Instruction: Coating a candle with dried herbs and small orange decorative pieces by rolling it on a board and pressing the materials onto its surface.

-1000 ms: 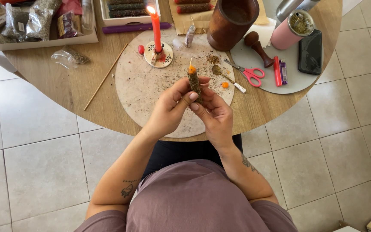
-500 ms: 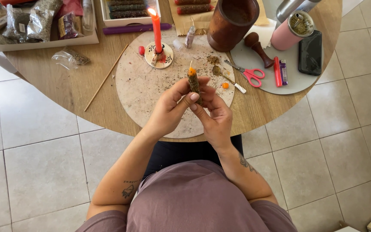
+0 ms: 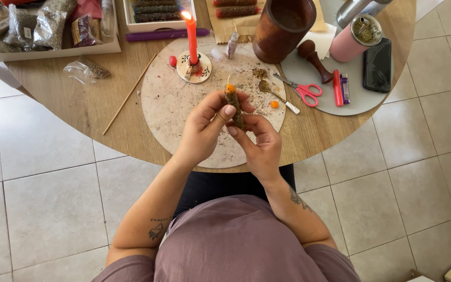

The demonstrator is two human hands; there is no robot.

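Between both hands, above a round pale work board (image 3: 184,112), a person is holding a small orange candle coated in dried herbs (image 3: 234,107). Its wick end is pointing away from the body. The left hand (image 3: 204,128) is curling around the candle from its own side, thumb and fingertips closing on the coated stick. The right hand (image 3: 259,143) is gripping the near end from below, thumb pressing against it. Neither hand is open; both are pinching the same candle.

Just beyond the hands, loose herb crumbs (image 3: 259,73) are lying on the board beside a small metal spoon (image 3: 275,94). Farther out from the left hand, a tall red candle (image 3: 191,37) is burning in a painted holder (image 3: 194,68). Out past the right hand, red-handled scissors (image 3: 306,91), a lighter (image 3: 344,87) and a dark phone (image 3: 377,65) are resting on a grey mat (image 3: 361,104). A brown mortar (image 3: 283,23) is standing beyond the spoon. A thin wooden stick (image 3: 130,94) is lying well to the left.

Judging from this, the main risk is the open flame: it is burning near the hands, and a reach toward the far herbs could bring skin, sleeve or dry herbs over it. Squeezing too hard could also crack the candle or rub off its coating.
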